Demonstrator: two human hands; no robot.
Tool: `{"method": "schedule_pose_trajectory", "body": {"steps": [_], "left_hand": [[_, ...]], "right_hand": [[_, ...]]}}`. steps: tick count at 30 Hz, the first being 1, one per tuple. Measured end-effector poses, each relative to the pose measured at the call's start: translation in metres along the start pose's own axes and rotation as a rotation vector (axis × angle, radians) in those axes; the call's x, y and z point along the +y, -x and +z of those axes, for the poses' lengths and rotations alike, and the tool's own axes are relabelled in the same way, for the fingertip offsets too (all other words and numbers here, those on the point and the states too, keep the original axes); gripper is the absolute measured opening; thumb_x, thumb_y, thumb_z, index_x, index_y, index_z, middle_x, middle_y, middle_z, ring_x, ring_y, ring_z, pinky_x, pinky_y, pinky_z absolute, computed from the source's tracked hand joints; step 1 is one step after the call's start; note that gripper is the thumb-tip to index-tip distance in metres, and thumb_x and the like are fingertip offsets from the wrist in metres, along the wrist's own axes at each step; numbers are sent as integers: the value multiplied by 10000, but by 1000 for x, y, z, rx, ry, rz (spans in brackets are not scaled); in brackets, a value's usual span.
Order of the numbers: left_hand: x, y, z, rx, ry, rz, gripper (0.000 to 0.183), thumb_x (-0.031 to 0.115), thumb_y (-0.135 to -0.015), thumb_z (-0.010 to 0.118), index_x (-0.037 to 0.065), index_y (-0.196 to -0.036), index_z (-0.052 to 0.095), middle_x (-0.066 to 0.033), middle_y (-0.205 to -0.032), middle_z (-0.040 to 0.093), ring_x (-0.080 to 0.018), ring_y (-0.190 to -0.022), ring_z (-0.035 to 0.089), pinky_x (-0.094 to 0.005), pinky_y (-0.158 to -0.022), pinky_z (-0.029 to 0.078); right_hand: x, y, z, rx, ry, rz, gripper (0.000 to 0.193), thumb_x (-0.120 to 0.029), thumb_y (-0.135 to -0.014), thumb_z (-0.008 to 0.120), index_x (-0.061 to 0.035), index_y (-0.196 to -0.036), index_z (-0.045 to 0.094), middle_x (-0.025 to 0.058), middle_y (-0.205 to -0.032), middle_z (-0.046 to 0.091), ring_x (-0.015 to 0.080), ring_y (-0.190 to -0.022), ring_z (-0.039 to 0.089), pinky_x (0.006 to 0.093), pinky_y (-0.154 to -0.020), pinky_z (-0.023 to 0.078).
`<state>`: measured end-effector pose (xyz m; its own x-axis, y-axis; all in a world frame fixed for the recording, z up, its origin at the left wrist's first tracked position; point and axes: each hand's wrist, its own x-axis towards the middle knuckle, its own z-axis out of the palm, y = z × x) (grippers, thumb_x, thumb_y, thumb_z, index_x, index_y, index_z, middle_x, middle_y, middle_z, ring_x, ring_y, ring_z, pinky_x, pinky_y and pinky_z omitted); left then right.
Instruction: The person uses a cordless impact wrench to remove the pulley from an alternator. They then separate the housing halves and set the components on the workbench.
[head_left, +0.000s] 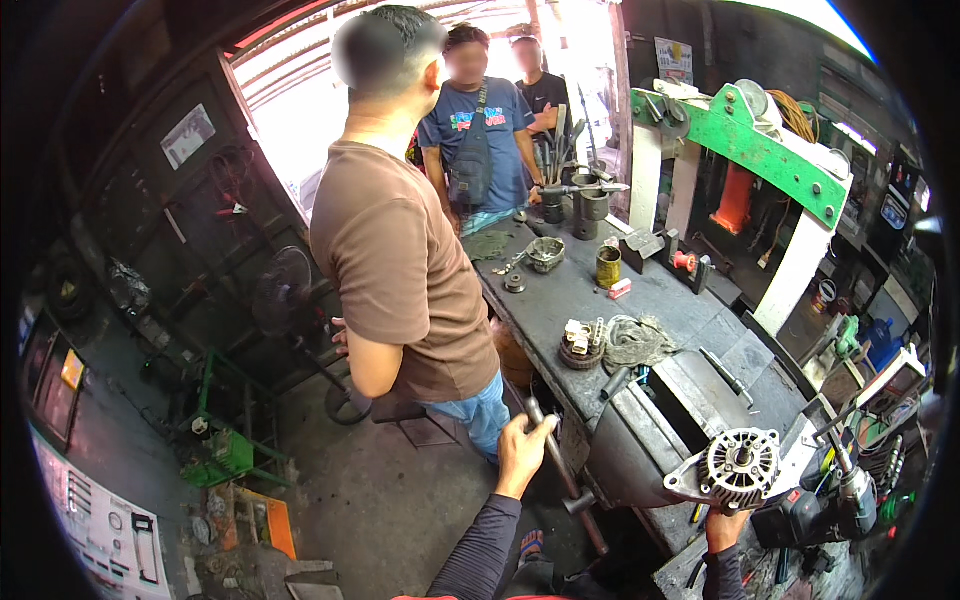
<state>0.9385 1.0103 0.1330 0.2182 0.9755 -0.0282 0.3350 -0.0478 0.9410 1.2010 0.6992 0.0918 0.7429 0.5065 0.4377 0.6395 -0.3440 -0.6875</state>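
My left hand (524, 455) is closed around the upper end of a long steel bar (561, 470), which slants down past a crosspiece beside the bench edge. The bar looks like the handle of the large grey bench vise (628, 440), whose dark gap lies between its jaws. At the vise's near right end is an alternator (742, 462) with a finned, round silver housing and its shaft facing up. My right hand (727, 525) grips it from below, its fingers mostly hidden under the housing. A black cordless drill (815, 515) lies close to that hand on the right.
On the dark workbench (560, 300) stand a yellowish can (608, 267), a grimy rag (640, 342) and a round part (581, 345). A person in a brown shirt (400, 270) stands left of the bench; two others are beyond. A green-and-white press frame (745, 150) rises behind.
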Motion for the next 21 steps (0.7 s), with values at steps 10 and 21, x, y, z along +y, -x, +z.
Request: {"method": "schedule_pose_trajectory", "body": {"steps": [10, 21], "left_hand": [[-215, 79, 103, -288, 787, -506, 418, 229, -944, 680, 13, -1301, 654, -87, -1177, 673, -194, -1039, 640, -337, -931, 518], [29, 219, 10, -664, 875, -222, 319, -86, -925, 645, 48, -1061, 388, -306, -1177, 657, -428, -1128, 691, -526, -917, 611]], "right_hand": [[-11, 8, -11, -132, 90, 40, 443, -70, -897, 654, -18, -1336, 626, 185, -1333, 659, 352, -1260, 605, 470, -1085, 462], [-27, -2, -5, -129, 31, 25, 465, -81, -766, 731, -60, -1230, 707, 148, -1274, 710, 342, -1253, 616, 460, -1098, 452]]}}
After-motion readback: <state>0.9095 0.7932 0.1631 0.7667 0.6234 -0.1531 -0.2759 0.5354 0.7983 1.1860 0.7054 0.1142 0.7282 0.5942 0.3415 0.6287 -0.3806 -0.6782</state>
